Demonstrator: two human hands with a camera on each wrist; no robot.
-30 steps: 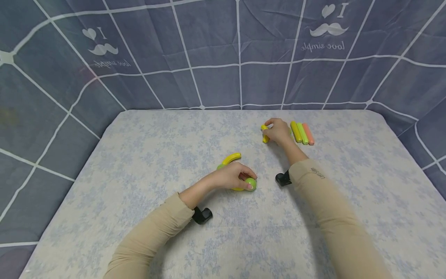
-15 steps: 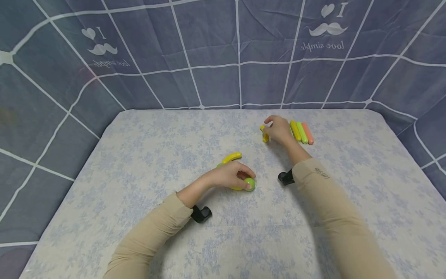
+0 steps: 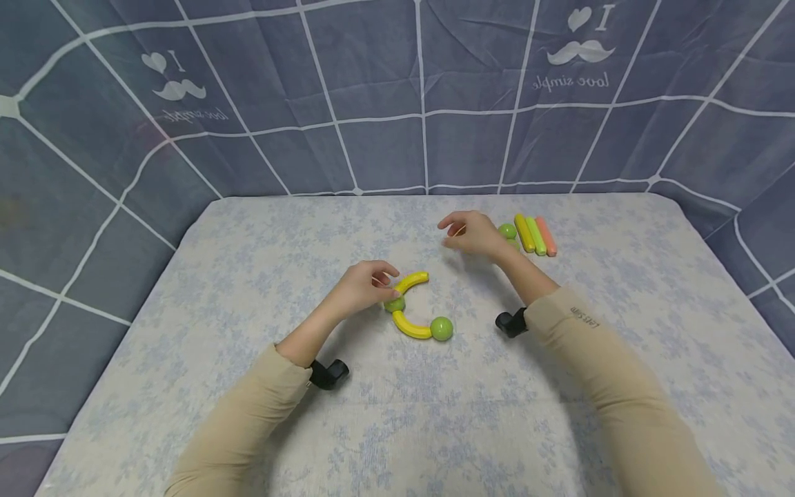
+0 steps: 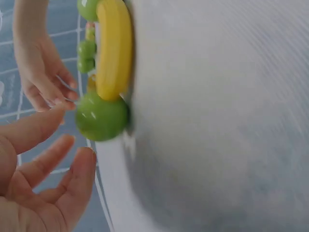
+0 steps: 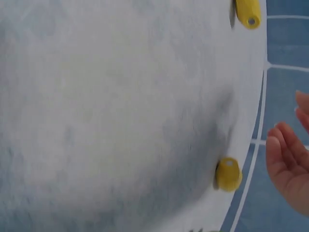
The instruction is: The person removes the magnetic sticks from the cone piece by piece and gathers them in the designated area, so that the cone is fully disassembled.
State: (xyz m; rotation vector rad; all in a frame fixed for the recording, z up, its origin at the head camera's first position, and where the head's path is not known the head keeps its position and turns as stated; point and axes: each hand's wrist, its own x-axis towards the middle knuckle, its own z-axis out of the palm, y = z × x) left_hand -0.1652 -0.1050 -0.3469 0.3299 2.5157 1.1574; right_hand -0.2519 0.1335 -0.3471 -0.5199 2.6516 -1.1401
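Observation:
My left hand [image 3: 363,286], fingers loosely bent, is at a glossy green ball [image 3: 394,304]. Its thumb overlaps the ball's edge in the head view; in the left wrist view the thumb and fingers [image 4: 79,188] stand apart beside the ball [image 4: 101,116]. One toy banana [image 3: 411,281] curves up from that ball. Another banana [image 3: 411,327] runs down to a second green ball [image 3: 442,328]. Farther back, my right hand [image 3: 475,233] hovers with relaxed fingers, seemingly holding nothing. The right wrist view shows the end of a yellow piece [image 5: 229,175] on the table; the hand hides it in the head view.
Behind the right hand lie two green balls [image 3: 506,230], one partly hidden. Beside them is a row of sticks: yellow [image 3: 524,232], light green [image 3: 535,236] and orange [image 3: 546,236]. A flowered cloth [image 3: 279,241] covers the table; a blue curtain [image 3: 379,152] hangs behind.
My left hand has let go of the lower right ball and moved left and up to the other ball. My right hand has released the yellow piece at the back and shifted slightly left.

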